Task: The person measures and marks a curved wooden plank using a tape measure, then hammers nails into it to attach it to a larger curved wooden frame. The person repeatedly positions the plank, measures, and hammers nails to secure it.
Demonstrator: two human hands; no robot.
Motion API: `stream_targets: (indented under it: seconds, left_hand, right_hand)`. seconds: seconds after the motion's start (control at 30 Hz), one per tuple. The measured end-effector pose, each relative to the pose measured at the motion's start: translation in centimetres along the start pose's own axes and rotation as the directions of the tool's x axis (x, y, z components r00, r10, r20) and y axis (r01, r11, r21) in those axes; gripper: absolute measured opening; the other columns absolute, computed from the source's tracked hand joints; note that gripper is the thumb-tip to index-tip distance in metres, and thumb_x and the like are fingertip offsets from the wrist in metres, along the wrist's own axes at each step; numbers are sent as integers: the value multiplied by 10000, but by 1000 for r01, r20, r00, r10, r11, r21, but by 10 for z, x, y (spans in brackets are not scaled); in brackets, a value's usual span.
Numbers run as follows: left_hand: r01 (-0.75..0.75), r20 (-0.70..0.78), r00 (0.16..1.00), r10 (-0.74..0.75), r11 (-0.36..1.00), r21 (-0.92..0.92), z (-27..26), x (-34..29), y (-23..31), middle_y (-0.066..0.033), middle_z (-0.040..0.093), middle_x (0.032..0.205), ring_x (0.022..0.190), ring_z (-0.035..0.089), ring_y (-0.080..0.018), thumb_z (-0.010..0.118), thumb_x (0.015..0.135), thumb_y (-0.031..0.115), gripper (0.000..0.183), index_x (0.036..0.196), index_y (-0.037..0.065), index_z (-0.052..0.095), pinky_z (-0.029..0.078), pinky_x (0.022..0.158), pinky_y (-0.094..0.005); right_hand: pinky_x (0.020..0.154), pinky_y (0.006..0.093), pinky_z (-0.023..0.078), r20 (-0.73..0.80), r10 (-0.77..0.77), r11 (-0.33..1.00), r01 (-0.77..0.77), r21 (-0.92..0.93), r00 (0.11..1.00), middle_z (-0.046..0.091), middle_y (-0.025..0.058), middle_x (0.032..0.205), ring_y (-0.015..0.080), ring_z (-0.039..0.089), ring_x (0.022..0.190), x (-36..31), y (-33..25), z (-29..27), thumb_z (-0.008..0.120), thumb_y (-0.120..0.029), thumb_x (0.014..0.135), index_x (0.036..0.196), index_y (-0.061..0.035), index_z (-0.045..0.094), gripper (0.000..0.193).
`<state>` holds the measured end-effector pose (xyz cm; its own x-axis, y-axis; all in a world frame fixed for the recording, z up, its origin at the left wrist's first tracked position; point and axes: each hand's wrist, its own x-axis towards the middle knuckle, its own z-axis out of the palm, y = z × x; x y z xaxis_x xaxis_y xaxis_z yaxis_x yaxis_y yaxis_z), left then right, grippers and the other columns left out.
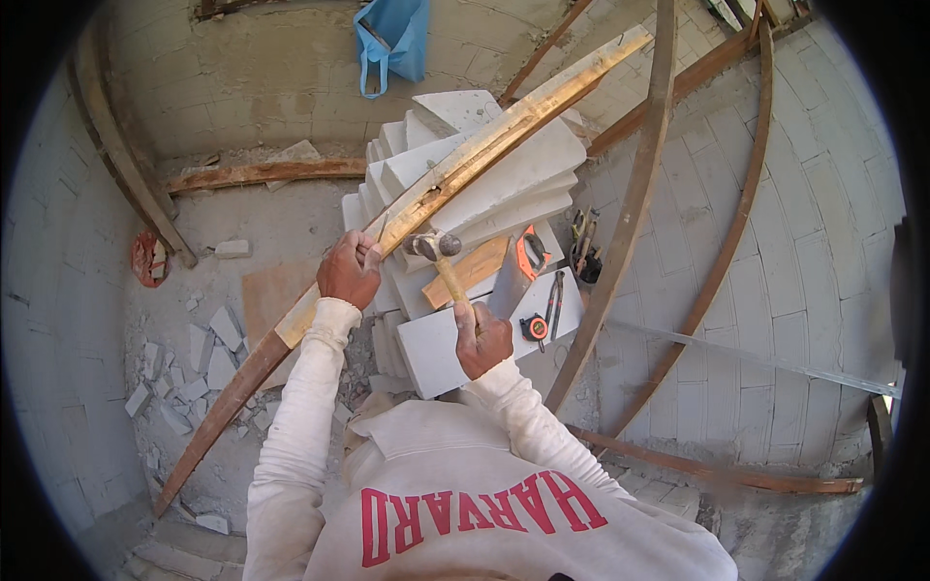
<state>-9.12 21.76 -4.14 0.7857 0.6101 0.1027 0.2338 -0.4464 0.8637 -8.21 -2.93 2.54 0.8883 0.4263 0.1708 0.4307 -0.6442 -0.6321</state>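
Note:
A long wooden beam (465, 155) runs slantwise across the stack of white blocks. My left hand (351, 271) is closed against the beam, pinching a thin nail (382, 229) at its upper face. In my right hand (481, 339) is the handle of a hammer (433, 246), its head just right of the nail and apart from it. Below the hammer lie a short wooden offcut (469, 272), a handsaw with an orange handle (532, 254), an orange and black tape measure (534, 328) and dark pliers or pincers (555, 305) on the blocks.
Stacked white blocks (523, 174) stand under the beam. Broken block pieces (221, 368) litter the floor at left. Curved-looking timber posts (630, 208) rise at right, before a block wall (775, 242). A blue bag (395, 44) is at the far side.

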Motion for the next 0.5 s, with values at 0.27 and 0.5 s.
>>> stream_targets:
  seconds: [0.27,0.5]
  left_hand:
    - [-50,15,998,64,887,-458,14,31,52,-46,735,992,893,687,-106,672,992,38,214,1190,-30,713,558,849,-273]
    - [-129,89,972,216,814,-566,98,124,199,-77,745,1033,880,695,-116,736,1010,169,339,1277,-39,715,577,834,-247]
  right_hand:
    - [531,476,437,-152,266,957,-243,157,952,570,213,592,387,568,505,-36,119,-50,583,-356,1078,834,11,653,447]
    - [509,416,371,-270,374,923,-328,201,887,460,80,562,161,432,536,-73,214,-90,565,-368,1097,764,17,596,510]
